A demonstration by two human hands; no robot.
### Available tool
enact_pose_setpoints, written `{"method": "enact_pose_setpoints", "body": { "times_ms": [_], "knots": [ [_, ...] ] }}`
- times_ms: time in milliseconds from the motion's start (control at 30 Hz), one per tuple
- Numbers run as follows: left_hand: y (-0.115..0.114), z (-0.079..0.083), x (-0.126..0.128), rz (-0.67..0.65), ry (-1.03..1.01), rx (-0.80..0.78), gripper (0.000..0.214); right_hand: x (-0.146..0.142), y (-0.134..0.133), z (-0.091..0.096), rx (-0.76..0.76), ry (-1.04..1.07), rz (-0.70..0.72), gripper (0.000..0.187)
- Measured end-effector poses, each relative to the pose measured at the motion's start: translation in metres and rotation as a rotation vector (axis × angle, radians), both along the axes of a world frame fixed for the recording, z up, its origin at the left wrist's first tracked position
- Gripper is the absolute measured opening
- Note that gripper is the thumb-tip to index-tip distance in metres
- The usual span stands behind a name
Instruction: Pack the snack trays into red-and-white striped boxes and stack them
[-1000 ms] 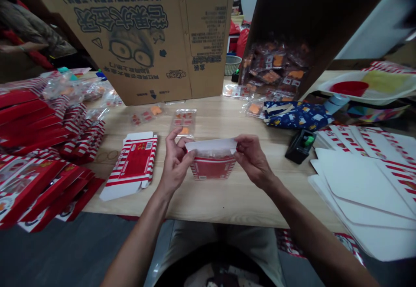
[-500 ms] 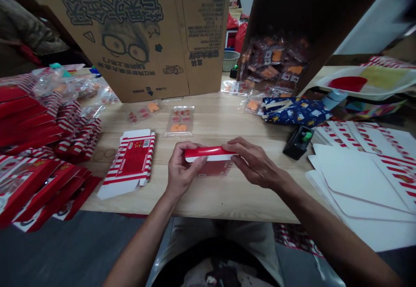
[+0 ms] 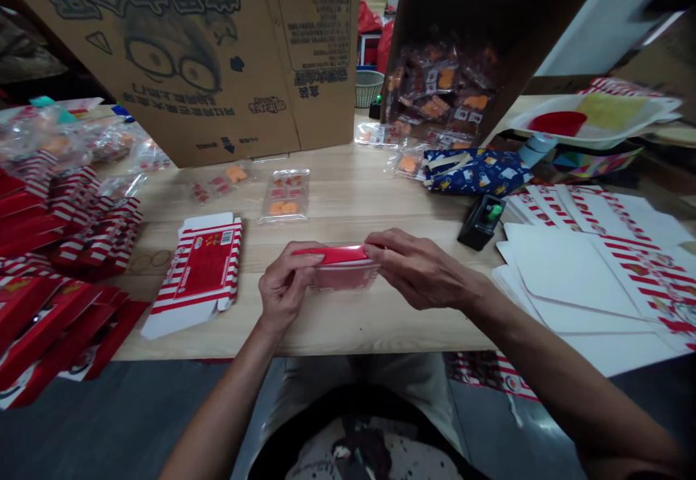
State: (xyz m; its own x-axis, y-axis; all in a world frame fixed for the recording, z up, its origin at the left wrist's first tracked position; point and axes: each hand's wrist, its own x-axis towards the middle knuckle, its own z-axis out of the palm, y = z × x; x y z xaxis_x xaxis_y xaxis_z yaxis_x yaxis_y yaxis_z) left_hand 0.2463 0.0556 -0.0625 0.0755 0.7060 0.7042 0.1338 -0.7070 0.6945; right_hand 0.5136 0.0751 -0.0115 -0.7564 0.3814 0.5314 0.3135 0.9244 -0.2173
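Note:
Between my two hands, above the table near its front edge, is a red and white cardboard box (image 3: 341, 274) with its red edge facing up. My left hand (image 3: 291, 280) pinches its left end between thumb and fingers. At the other end my right hand (image 3: 416, 270) grips the red edge, its fingers closed. To the left lies another striped box (image 3: 205, 262), unfilled-looking and flat, with its white flap toward me. A clear pack of orange and red candies (image 3: 286, 193) rests behind my hands, beside a second clear pack (image 3: 220, 183).
Two large cardboard cartons stand behind, a printed one (image 3: 217, 103) and an open one (image 3: 497, 23) with candy packs inside. Striped boxes (image 3: 81, 226) pile up at left. At right are a tape dispenser (image 3: 481, 222), a blue patterned pouch (image 3: 473, 172) and white flat cartons (image 3: 576, 266).
My left thumb has shifted from the front of the box up onto its red edge, and the white strip along that edge shows less. The camera view has turned slightly right.

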Motion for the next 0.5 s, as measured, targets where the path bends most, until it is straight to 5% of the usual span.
{"method": "enact_pose_setpoints", "body": {
  "times_ms": [167,333,400,500],
  "knots": [
    [0.006,0.025,-0.013,0.019,0.307,0.115,0.016,-0.001,0.001,-0.009,0.007,0.114,-0.018,0.036],
    [0.019,0.055,0.005,0.036,0.713,0.34,0.035,-0.004,-0.003,-0.014,-0.159,0.311,-0.09,0.038],
    [0.027,0.052,0.018,0.092,0.66,0.386,0.033,0.016,0.004,-0.024,-0.385,0.48,-0.371,0.044],
    [0.033,0.043,0.04,0.158,0.572,0.413,0.032,0.075,0.019,-0.046,-0.653,0.796,-1.063,0.04]
  ]
}}
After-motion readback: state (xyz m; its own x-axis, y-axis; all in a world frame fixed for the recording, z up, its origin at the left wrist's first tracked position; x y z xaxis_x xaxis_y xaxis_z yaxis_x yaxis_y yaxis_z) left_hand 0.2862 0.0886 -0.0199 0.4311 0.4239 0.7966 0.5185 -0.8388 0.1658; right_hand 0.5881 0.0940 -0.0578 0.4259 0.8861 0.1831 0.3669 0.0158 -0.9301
